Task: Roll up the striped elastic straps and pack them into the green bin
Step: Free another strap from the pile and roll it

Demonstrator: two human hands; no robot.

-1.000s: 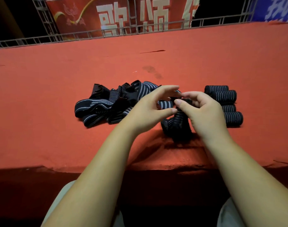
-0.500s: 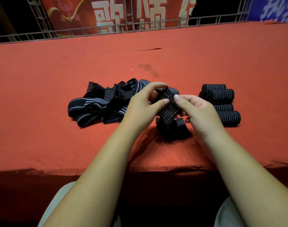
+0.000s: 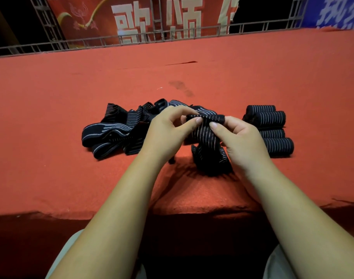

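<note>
Left hand and right hand pinch a striped elastic strap end between thumbs and curled fingers, above red felt; 4 rolled straps lie right.

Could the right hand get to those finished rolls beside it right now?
Probably yes. The rolled straps lie just beside the right hand with nothing between, but that hand pinches a loose strap with the left hand, so it must let go first.
</note>
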